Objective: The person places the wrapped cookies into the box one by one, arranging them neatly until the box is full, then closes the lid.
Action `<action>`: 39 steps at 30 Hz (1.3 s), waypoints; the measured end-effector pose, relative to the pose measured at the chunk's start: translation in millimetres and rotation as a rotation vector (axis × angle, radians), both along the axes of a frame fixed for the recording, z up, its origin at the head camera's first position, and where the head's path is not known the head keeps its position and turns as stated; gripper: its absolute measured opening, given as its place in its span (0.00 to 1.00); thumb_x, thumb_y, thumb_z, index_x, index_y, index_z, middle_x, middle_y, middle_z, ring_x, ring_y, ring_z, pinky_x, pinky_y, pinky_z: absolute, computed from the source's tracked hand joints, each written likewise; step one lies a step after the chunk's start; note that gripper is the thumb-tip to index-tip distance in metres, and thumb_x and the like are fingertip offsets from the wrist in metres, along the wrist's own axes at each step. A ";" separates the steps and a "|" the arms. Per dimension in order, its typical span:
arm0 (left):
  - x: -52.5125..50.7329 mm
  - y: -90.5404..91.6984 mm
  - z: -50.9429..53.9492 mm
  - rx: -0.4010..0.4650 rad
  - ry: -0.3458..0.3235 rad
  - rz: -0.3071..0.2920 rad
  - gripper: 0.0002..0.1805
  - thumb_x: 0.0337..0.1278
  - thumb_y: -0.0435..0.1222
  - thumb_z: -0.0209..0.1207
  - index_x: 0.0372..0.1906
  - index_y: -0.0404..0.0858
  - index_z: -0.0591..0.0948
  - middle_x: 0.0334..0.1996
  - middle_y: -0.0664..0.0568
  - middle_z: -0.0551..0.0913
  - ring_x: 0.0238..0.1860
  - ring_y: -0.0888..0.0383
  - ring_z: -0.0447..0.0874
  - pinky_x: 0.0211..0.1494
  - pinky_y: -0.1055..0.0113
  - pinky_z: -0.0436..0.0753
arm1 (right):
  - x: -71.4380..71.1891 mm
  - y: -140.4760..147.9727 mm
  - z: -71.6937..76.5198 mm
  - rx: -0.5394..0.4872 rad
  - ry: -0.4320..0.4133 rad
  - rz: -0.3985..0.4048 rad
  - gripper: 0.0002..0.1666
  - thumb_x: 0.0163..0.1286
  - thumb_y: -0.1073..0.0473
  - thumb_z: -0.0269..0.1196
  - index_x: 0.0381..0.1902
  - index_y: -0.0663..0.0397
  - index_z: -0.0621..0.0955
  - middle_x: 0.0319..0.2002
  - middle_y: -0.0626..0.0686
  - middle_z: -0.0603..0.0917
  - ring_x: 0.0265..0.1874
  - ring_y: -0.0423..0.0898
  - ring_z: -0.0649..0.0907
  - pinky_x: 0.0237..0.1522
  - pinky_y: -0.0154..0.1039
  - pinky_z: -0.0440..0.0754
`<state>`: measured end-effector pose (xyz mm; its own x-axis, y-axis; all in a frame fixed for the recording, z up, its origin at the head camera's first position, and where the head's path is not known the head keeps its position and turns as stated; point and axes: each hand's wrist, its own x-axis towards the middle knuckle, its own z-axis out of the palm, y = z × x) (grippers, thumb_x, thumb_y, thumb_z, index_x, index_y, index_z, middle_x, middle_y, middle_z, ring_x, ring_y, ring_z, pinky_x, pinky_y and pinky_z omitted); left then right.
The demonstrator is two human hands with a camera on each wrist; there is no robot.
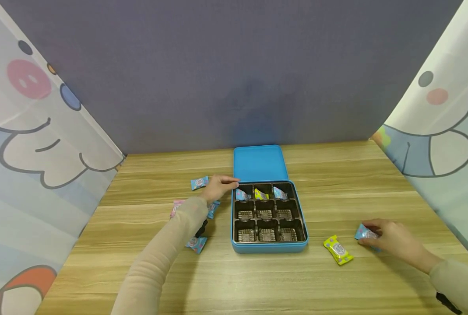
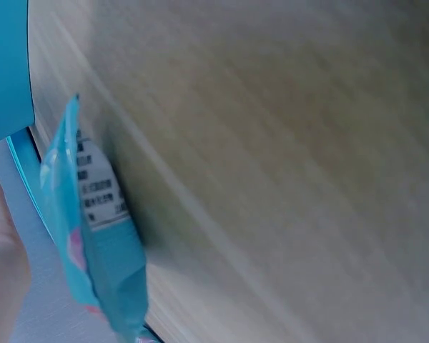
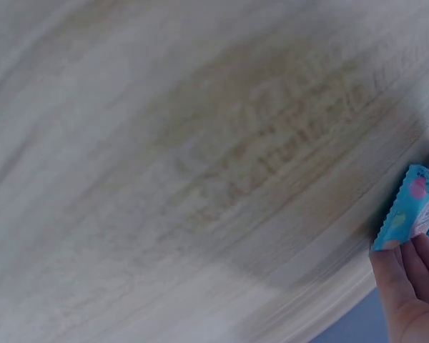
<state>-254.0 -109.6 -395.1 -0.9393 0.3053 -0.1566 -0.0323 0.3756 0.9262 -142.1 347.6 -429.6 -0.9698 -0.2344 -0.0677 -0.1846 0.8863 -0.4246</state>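
Observation:
A blue tin box (image 1: 269,248) lies open, its dark divided tray (image 1: 255,222) facing up. In the tray's back row stand a blue candy packet (image 1: 242,195), a yellow candy packet (image 1: 261,195) and another blue one. My left hand (image 1: 215,189) reaches to the box's back left corner, fingers extended and touching the rim. To the right of the box, my right hand (image 1: 393,239) pinches a blue candy packet (image 3: 407,211) between thumb and fingers, at the tabletop. A yellow candy packet (image 1: 338,250) lies just left of that hand.
Left of the box lie several loose packets: a blue packet (image 1: 199,183) at the back, a pink packet (image 1: 176,206) partly behind the left sleeve, and a blue packet (image 1: 196,244) nearer the front. The box's lid (image 1: 259,162) is folded back toward the grey partition (image 1: 249,74).

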 end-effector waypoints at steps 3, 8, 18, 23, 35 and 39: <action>0.6 -0.3 0.3 -0.003 -0.002 -0.001 0.18 0.60 0.36 0.56 0.54 0.33 0.77 0.58 0.43 0.74 0.60 0.47 0.70 0.62 0.53 0.72 | 1.4 -1.3 -0.6 -0.008 0.028 0.023 0.37 0.49 0.47 0.70 0.47 0.74 0.77 0.39 0.70 0.82 0.36 0.62 0.82 0.34 0.53 0.81; 1.4 0.2 0.9 0.006 0.002 -0.004 0.19 0.60 0.35 0.56 0.55 0.33 0.77 0.58 0.42 0.74 0.60 0.46 0.70 0.62 0.53 0.73 | 2.3 -2.2 -1.4 0.010 0.075 0.045 0.34 0.47 0.51 0.72 0.45 0.73 0.78 0.39 0.70 0.82 0.37 0.63 0.82 0.35 0.53 0.81; 3.1 -0.4 -0.9 0.008 0.016 0.003 0.19 0.60 0.35 0.56 0.55 0.32 0.77 0.57 0.42 0.75 0.59 0.46 0.71 0.61 0.53 0.73 | 1.2 -2.2 0.9 0.051 0.108 0.096 0.32 0.41 0.58 0.75 0.44 0.70 0.80 0.39 0.68 0.82 0.36 0.59 0.82 0.36 0.53 0.81; 3.1 0.0 -0.7 0.012 0.005 0.005 0.19 0.60 0.35 0.56 0.55 0.32 0.77 0.58 0.42 0.74 0.59 0.46 0.70 0.61 0.52 0.73 | 0.3 -1.5 3.1 0.068 0.071 0.122 0.33 0.40 0.59 0.75 0.45 0.72 0.79 0.40 0.68 0.82 0.36 0.59 0.82 0.35 0.52 0.82; 1.2 0.0 1.1 0.021 -0.002 0.007 0.18 0.60 0.35 0.56 0.54 0.32 0.78 0.57 0.42 0.75 0.60 0.46 0.70 0.62 0.52 0.72 | -4.7 0.5 4.5 0.067 0.110 0.143 0.31 0.40 0.59 0.74 0.42 0.72 0.80 0.38 0.68 0.82 0.34 0.57 0.83 0.32 0.49 0.82; 1.9 0.1 2.0 0.025 -0.006 0.002 0.18 0.61 0.34 0.56 0.54 0.32 0.77 0.58 0.42 0.74 0.60 0.46 0.70 0.63 0.52 0.71 | -5.1 0.4 6.3 0.067 0.102 0.141 0.31 0.41 0.58 0.74 0.43 0.71 0.80 0.38 0.68 0.82 0.34 0.56 0.83 0.32 0.49 0.82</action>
<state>-252.2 -109.6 -393.1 -0.9389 0.3075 -0.1544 -0.0383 0.3527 0.9350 -147.2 348.0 -423.3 -0.9302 -0.3670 0.0095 -0.3484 0.8741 -0.3385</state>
